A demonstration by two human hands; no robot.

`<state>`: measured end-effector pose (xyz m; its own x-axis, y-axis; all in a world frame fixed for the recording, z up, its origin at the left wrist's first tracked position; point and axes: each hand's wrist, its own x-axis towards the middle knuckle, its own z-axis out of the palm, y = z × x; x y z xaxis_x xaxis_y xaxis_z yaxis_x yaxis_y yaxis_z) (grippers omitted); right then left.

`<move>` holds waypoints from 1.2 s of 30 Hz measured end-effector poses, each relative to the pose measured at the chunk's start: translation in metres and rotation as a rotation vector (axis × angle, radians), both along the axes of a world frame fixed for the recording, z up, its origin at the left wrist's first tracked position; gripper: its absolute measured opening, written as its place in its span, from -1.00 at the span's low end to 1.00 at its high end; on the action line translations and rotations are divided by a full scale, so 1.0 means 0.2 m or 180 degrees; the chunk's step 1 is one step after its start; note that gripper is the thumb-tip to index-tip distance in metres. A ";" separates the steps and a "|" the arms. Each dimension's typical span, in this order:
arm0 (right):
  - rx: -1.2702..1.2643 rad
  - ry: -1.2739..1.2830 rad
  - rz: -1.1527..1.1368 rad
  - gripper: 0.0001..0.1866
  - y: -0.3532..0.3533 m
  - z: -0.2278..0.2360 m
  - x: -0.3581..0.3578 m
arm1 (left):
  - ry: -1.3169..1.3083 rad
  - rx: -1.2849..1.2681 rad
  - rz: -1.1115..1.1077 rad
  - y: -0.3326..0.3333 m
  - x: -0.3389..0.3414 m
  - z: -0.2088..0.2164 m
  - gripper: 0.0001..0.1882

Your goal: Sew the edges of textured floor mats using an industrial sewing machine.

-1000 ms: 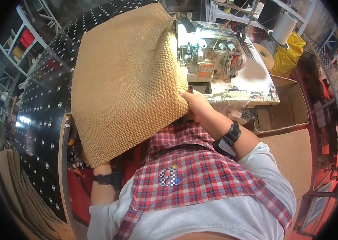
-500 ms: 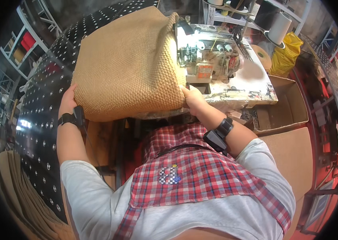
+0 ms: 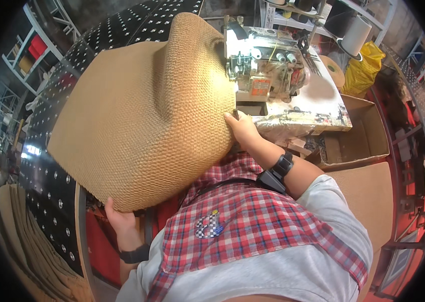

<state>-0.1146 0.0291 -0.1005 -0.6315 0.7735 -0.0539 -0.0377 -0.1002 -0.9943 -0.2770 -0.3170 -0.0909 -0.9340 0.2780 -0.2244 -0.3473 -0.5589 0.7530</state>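
Note:
A large tan woven mat lies across the black table and bulges into a tall fold beside the overlock sewing machine. Its right edge runs up to the machine's lit needle area. My left hand grips the mat's near edge low on the left, with its fingers partly hidden beneath. At the right edge, just below the machine, my right hand pinches the mat. A small dark object, too small to name, shows at the right fingertips.
The machine stands on a worn white tabletop. An open cardboard box is to the right, with a yellow bag behind it. A white thread cone stands at the back. Folded tan mats hang at lower left.
My left hand has moved down and toward me, bringing the mat's near-left corner along. The mat has swung round and risen into a fold by the machine. My right hand has barely moved.

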 end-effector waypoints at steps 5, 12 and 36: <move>-0.0132 -0.0388 0.0019 -0.69 -0.07 0.07 0.06 | 0.0003 0.0363 -0.0719 -0.01 0.04 0.01 -0.45; 0.0221 -0.0691 0.0121 -0.69 -0.12 0.03 0.09 | 0.0244 0.0639 -0.1582 0.13 -0.15 0.04 -0.40; 0.0009 -0.0584 0.0115 -0.77 0.05 0.06 0.03 | 0.3624 -0.2407 -0.1756 0.77 -0.16 0.43 -0.61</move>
<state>-0.1094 0.0387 -0.0882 -0.6386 0.7508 -0.1686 0.1479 -0.0954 -0.9844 -0.3082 -0.1634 -0.0048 -0.5198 0.8031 0.2914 0.5853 0.0863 0.8062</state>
